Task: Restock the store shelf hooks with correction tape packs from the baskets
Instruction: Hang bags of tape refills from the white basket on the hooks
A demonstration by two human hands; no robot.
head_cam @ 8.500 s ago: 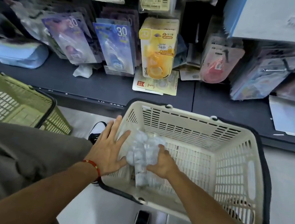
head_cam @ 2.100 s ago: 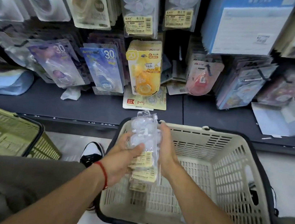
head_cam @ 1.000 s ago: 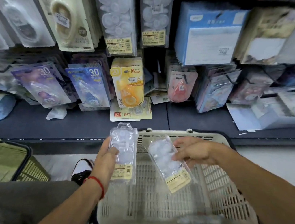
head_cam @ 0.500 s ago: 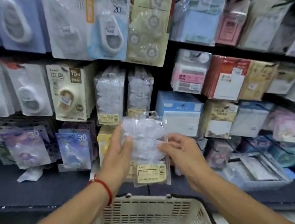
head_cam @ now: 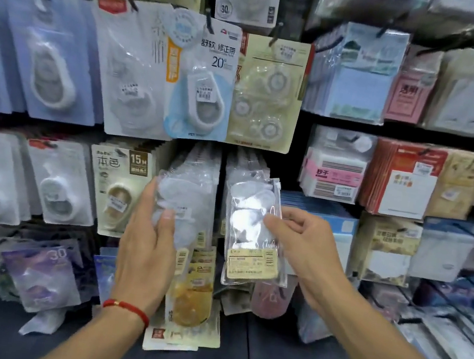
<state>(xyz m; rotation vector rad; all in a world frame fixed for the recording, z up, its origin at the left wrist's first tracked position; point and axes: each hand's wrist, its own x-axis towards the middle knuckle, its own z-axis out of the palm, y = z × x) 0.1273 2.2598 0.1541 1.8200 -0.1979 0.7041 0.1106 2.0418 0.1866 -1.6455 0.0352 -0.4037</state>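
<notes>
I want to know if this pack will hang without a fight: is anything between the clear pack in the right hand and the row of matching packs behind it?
Nothing visible separates them. The right hand pinches the clear pack directly before the hanging clear packs. The hook itself is hidden, so its free length is unclear.

"20" on blue-white pack (head_cam: pixel 203 83), upper centre; "15M" on beige pack (head_cam: pixel 120 190), centre left; "30" on purple pack (head_cam: pixel 40 270), lower left.
</notes>
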